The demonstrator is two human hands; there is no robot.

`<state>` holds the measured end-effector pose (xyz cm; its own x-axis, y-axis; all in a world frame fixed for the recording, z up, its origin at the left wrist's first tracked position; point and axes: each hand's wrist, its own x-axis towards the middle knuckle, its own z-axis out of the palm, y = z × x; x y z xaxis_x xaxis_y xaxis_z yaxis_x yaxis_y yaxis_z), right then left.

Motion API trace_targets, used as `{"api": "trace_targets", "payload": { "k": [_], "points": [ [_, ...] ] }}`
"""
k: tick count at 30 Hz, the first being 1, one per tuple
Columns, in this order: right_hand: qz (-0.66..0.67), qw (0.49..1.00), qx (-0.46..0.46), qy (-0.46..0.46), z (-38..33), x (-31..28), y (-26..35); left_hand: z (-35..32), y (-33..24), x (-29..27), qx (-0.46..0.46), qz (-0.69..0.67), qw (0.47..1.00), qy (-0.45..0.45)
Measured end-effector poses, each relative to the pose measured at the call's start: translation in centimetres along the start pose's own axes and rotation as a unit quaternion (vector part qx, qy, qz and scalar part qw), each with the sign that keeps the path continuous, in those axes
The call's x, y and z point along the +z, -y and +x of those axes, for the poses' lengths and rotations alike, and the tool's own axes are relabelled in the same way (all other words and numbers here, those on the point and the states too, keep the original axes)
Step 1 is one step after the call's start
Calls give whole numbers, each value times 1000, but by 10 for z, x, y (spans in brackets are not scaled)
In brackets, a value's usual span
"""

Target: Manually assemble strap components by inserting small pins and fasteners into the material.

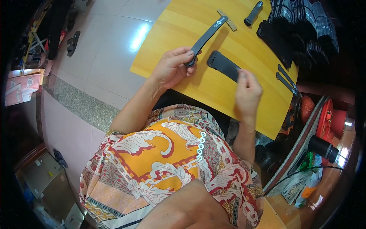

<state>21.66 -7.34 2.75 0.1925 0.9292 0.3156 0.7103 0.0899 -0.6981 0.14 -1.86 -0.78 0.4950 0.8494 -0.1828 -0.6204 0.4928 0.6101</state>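
My left hand (171,68) is closed round the lower end of a black strap (207,38), which slants up and away over the yellow table (175,32). White print marks the strap's far end. To its right is a stack of black straps (225,68), with several rounded ends bunched at its left end. My right hand (248,89) has its fingers pinched together at the stack's near right end. How many straps those fingers grip is hidden.
A thin wooden piece (231,26) lies beyond the strap's tip. Another black strap (253,13) lies at the far edge, and two narrow ones (286,80) at the right. Banded black bundles (303,17) are piled at the upper right. A red basin (325,120) stands right of the table.
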Motion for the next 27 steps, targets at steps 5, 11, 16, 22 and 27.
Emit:
{"api": "trace_targets", "payload": {
  "k": [5,11,16,22,27],
  "points": [
    [63,992,-95,57,-10,31,47,-4,3,-4,6,0,999,35],
    [50,990,-120,62,-8,40,59,-6,4,-5,15,14,999,45],
    [38,990,-120,66,-8,45,59,-5,6,-5,15,13,999,44],
    [39,991,-107,76,-8,45,57,-5,7,-6,17,25,998,47],
    [48,991,-92,88,-7,45,57,-4,8,-6,17,24,999,45]
  ]
}}
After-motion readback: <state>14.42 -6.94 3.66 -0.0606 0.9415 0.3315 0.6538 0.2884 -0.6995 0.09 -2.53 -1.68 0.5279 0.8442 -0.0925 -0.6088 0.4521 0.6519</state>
